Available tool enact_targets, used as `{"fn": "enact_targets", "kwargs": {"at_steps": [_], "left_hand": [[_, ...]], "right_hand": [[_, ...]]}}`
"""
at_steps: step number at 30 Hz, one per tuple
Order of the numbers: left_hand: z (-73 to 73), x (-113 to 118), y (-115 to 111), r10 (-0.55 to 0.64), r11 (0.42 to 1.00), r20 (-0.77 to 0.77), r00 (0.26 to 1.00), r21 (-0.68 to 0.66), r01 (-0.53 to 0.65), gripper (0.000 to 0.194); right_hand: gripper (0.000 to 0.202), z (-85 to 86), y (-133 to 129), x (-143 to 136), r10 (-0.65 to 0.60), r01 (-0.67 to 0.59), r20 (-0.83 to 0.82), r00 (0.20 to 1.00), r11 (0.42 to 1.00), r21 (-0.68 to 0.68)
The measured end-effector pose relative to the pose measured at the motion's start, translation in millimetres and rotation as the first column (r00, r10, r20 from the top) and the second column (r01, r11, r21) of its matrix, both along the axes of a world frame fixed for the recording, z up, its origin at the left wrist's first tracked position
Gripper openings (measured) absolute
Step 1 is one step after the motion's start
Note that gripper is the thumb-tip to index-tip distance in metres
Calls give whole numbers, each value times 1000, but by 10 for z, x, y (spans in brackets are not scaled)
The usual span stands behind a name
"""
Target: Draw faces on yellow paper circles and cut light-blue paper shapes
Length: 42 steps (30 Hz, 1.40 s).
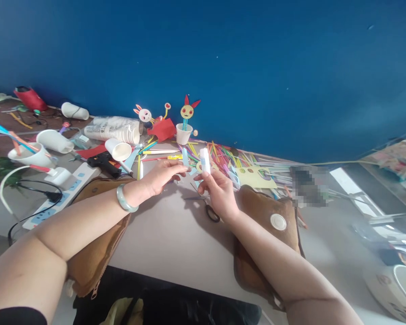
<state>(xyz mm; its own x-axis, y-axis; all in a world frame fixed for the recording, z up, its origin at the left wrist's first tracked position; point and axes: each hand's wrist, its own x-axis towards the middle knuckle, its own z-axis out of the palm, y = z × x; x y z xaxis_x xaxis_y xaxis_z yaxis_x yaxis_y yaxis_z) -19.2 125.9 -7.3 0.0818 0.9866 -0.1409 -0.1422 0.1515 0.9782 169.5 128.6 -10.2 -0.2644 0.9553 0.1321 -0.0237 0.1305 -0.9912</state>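
My left hand pinches a small light-blue paper strip that stands up from its fingertips. Closed round a white glue stick, my right hand holds it upright just to the right of the strip. The two hands are close together but apart, over the grey table. Below my right hand lies a pair of scissors with a dark handle. Behind the hands, a paper cup carries a yellow paper face with red ears.
Brown cushions lie under both forearms. At left are a power strip, a black glue gun, a loose paper cup and a sleeve of stacked cups. Coloured pipe cleaners spread along the blue wall.
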Motion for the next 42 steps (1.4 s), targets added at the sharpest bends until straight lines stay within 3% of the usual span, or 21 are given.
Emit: {"fn": "enact_targets", "kwargs": {"at_steps": [5, 10, 18, 24, 27, 31, 34, 38, 42], "left_hand": [[24, 6, -9, 16, 999, -28, 999, -35, -17, 16], [16, -6, -29, -38, 999, -22, 999, 27, 39, 23], [45, -5, -49, -66, 996, -157, 985, 50, 75, 26], [19, -16, -29, -58, 995, -186, 981, 65, 71, 26], [21, -22, -30, -58, 993, -256, 965, 82, 81, 27], [79, -6, -65, -100, 972, -398, 912, 155, 175, 29], [83, 7, -81, -161, 943, -500, 851, 178, 283, 31], [-11, 0, -62, -172, 924, -559, 811, 195, 330, 29], [-87, -16, -40, -206, 916, -555, 806, 180, 358, 31]], "right_hand": [[29, 114, -29, 55, -89, 56, 147, 985, 975, 215], [34, 144, -46, 90, -167, 122, 115, 979, 939, 321], [25, 194, -61, 107, -235, 206, 25, 972, 894, 398], [34, 195, -24, 109, -285, 278, -31, 958, 899, 339], [40, 188, -26, 104, -262, 250, -2, 965, 918, 307], [41, 162, -4, 92, -50, 47, 20, 999, 990, 132], [43, 128, 33, 77, 134, -136, -35, 990, 989, -61], [46, 84, 65, 52, 187, -202, -91, 978, 957, -206], [46, 53, 80, 35, 188, -214, -119, 975, 942, -259]]}}
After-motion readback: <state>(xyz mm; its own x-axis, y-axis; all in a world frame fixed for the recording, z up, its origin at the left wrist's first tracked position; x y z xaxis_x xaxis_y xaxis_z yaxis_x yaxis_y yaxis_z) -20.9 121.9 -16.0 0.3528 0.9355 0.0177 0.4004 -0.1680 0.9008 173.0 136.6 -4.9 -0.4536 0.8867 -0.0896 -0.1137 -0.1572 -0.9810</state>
